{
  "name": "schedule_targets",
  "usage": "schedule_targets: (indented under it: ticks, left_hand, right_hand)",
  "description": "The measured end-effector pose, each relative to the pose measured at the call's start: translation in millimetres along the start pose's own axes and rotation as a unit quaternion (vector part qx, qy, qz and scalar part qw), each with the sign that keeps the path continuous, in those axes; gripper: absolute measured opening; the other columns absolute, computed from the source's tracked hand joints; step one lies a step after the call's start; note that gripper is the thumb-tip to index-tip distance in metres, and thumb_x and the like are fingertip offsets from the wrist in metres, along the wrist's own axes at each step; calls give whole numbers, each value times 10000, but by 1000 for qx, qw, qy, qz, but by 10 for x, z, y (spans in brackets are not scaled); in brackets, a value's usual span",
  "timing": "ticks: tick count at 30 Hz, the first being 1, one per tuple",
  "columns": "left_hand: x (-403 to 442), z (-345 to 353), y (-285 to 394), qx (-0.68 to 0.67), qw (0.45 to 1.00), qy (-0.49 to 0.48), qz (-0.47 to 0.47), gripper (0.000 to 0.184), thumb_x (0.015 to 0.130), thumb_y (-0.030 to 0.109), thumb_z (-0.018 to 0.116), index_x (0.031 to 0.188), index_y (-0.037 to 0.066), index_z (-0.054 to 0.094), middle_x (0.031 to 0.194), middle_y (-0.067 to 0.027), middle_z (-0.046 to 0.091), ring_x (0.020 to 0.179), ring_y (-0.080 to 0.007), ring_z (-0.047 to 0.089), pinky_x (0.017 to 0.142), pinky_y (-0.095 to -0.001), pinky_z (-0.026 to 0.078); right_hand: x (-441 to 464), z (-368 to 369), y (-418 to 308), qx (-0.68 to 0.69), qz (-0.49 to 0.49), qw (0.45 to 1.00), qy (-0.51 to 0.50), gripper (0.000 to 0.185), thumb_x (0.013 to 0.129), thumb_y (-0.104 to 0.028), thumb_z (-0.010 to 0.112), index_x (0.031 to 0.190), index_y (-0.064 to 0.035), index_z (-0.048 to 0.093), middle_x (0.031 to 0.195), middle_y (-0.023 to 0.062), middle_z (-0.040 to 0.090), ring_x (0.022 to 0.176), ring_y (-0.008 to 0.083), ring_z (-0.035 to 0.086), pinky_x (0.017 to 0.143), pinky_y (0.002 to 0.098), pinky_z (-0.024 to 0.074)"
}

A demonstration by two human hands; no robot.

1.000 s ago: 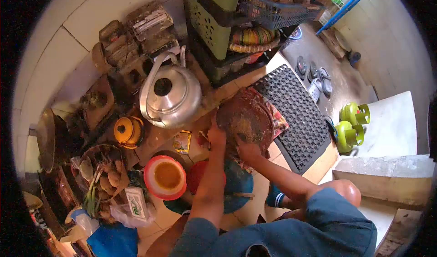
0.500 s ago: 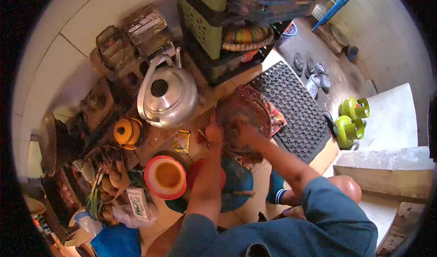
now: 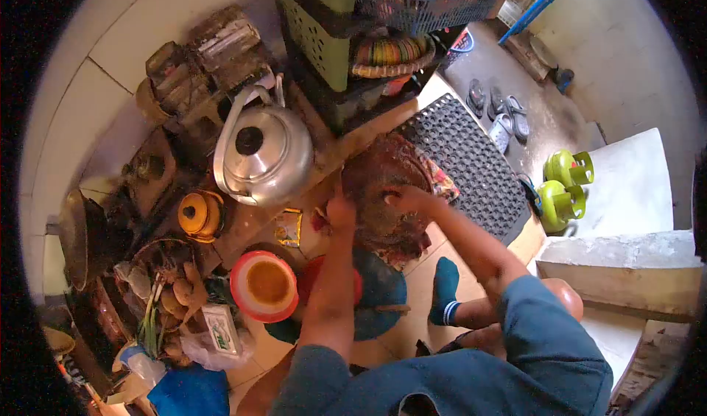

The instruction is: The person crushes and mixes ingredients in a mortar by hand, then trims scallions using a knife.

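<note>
A wide, dark brown round vessel [image 3: 375, 167] with a rough, stained inner surface lies in front of me on the floor. My left hand [image 3: 340, 211] is closed at its left edge, beside a scrap of reddish cloth [image 3: 319, 221]. Over the vessel's right part, my right hand [image 3: 409, 199] has its fingers curled in; what they hold, if anything, is too small to make out. A patterned cloth [image 3: 443, 183] shows along the right side of the vessel. Close to my left forearm stand a red-rimmed bowl of brown liquid [image 3: 269, 282] and a red bowl [image 3: 312, 276] partly hidden by that arm.
A large metal kettle [image 3: 276, 154], an orange lidded pot [image 3: 199, 216] and a yellow packet [image 3: 288, 227] are on the left. Crates [image 3: 313, 48] stack up ahead. A black studded mat [image 3: 471, 166] and green gas cylinders [image 3: 560, 199] lie rightward. Vegetables [image 3: 180, 291] sit lower left.
My right hand has shifted up and to the right across the vessel, its forearm swinging clear of my socked foot. The left hand stays at the edge. The whole view has slid slightly.
</note>
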State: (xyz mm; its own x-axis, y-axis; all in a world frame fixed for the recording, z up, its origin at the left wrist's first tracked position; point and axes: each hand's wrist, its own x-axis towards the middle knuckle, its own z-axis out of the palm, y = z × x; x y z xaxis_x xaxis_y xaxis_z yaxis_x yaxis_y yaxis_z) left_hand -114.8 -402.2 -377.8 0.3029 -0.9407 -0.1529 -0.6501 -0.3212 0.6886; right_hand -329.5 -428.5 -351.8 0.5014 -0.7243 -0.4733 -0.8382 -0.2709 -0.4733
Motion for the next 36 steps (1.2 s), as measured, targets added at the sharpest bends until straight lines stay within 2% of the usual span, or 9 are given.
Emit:
schedule_targets:
  ticks: [6,8,10,13,16,18,23,30,36]
  left_hand:
    - [-38,137,-79,26,998,52,21,603,779,162,561,1334,184,327,710,-204,604,620,-383,586,587,-505,464]
    - [-43,39,7,23,998,51,34,601,777,158,560,1332,169,330,705,-192,604,622,-370,589,583,-498,466]
    - [76,45,15,25,998,48,33,600,773,152,559,1330,168,335,704,-185,604,632,-358,594,580,-493,469]
    - [173,426,-278,24,999,42,10,603,767,141,557,1329,179,339,710,-187,603,653,-347,602,579,-486,474]
    - [53,455,-351,29,998,57,9,619,764,132,556,1336,180,324,727,-190,603,661,-354,602,582,-484,478]
    - [11,193,-107,38,999,32,-9,635,760,129,557,1342,181,308,745,-193,604,660,-367,599,587,-488,479]
    - [101,320,-166,35,996,84,6,678,749,129,575,1348,256,283,757,-207,598,654,-392,589,578,-485,477]
    - [-64,26,28,-5,998,66,6,651,748,103,573,1336,189,305,687,-209,594,603,-390,579,550,-496,455]
    - [39,306,-203,1,999,49,21,609,756,95,565,1317,154,333,689,-202,599,602,-388,580,537,-496,457]
  right_hand:
    - [-617,263,-443,-270,-43,952,140,442,838,-345,497,1261,-232,447,1062,204,576,924,356,585,730,442,483]
    - [-292,63,-631,-116,114,986,-34,464,838,-351,501,1272,-204,435,1080,205,568,948,351,578,764,422,473]
    - [21,120,-302,-89,-83,976,183,479,832,-334,507,1276,-175,425,1072,199,574,883,356,601,776,423,469]
    - [304,-677,-348,241,88,959,-123,453,823,-326,505,1242,-164,449,1043,213,578,788,367,614,766,456,472]
    - [180,67,-139,-11,-161,969,187,490,822,-328,506,1275,-161,424,1060,203,578,726,336,632,750,460,478]
    - [-256,526,-494,-239,-74,939,237,499,824,-321,504,1287,-158,414,1068,196,581,749,342,631,751,459,478]
    - [-11,-81,-572,-31,141,989,-13,490,837,-303,489,1296,-152,405,1101,206,565,873,364,603,763,459,475]
    - [309,741,-483,-84,-21,961,262,511,859,-393,480,1283,-117,408,1077,215,567,884,354,595,747,435,477]
    - [242,-79,-512,90,60,994,1,522,853,-380,477,1286,-99,399,1027,240,580,864,354,601,754,449,475]
